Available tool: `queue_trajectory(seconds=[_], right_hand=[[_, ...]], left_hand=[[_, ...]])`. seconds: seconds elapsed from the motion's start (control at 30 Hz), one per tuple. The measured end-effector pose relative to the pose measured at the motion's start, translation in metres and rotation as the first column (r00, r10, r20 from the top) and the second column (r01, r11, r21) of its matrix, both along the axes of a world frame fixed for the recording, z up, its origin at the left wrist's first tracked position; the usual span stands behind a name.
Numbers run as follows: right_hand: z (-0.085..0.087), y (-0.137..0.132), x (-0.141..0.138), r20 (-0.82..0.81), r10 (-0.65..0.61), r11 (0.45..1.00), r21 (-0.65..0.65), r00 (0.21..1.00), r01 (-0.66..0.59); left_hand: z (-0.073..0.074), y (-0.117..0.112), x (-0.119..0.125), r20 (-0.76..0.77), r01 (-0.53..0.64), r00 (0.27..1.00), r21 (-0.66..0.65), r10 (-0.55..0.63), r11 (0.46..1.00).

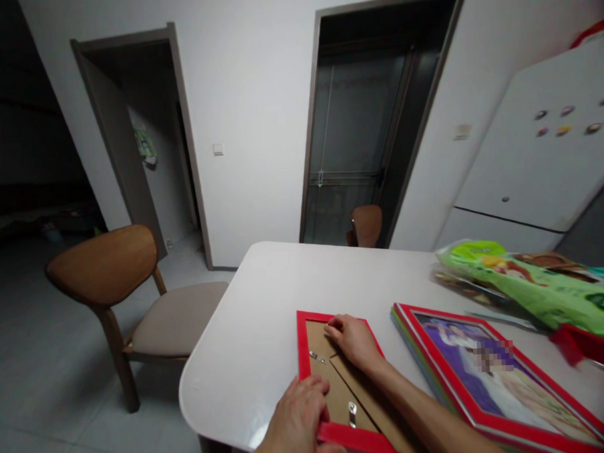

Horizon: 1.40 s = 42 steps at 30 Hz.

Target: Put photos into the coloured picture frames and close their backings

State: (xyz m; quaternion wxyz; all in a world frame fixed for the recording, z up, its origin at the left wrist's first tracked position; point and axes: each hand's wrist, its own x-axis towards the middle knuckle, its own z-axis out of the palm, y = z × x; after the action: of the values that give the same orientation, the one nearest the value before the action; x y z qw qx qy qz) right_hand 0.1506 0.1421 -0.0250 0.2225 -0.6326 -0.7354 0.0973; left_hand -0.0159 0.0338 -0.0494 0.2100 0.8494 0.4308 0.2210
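Observation:
A red picture frame (302, 347) lies face down on the white table (266, 321), its brown cardboard back (339, 392) and small metal clips showing. My left hand (298, 420) rests on the frame's near left edge, fingers curled over the red border. My right hand (351, 338) lies on the back panel near the far edge, fingertips pinched at a clip by the rim. To the right sits a stack of red frames (489, 385), the top one face up with a photo.
Green plastic bags (529, 283) lie at the table's right. A wooden chair (129, 294) stands left of the table, another chair (366, 225) beyond it. A white fridge (544, 156) stands at the right; two dark doorways open ahead.

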Motion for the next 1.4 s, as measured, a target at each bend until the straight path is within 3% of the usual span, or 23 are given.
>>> queue_trajectory(seconds=[0.17,0.43,0.6,0.73,0.87,1.17,1.4], right_hand=[[-0.002,-0.032,-0.015,-0.015,0.251,0.968,0.024,0.968,-0.251],[-0.003,-0.035,-0.021,-0.017,0.360,0.932,0.044,0.933,-0.359],[0.010,-0.061,-0.005,-0.048,0.388,0.922,0.037,0.921,-0.386],[0.022,-0.098,0.017,-0.032,0.506,0.861,-0.035,0.862,-0.507],[0.021,-0.120,0.029,0.012,0.542,0.840,-0.017,0.840,-0.542],[0.017,-0.107,0.043,-0.180,0.479,0.870,-0.028,0.859,-0.492],[0.022,-0.100,0.035,0.020,0.548,0.835,-0.081,0.836,-0.545]], left_hand=[[0.003,-0.002,0.001,0.058,-0.008,0.998,0.036,0.006,0.999],[0.009,-0.003,0.002,0.069,-0.002,0.998,0.023,0.000,1.000],[0.011,-0.003,0.002,0.045,-0.002,0.999,0.016,0.001,1.000],[0.011,-0.003,0.002,0.044,-0.010,0.999,0.005,0.009,1.000],[0.014,-0.003,0.001,0.042,-0.010,0.999,-0.029,0.012,1.000],[0.021,-0.004,0.002,0.033,-0.005,0.999,-0.080,0.008,0.997],[0.020,-0.004,0.001,0.064,0.000,0.998,-0.085,0.005,0.996]])
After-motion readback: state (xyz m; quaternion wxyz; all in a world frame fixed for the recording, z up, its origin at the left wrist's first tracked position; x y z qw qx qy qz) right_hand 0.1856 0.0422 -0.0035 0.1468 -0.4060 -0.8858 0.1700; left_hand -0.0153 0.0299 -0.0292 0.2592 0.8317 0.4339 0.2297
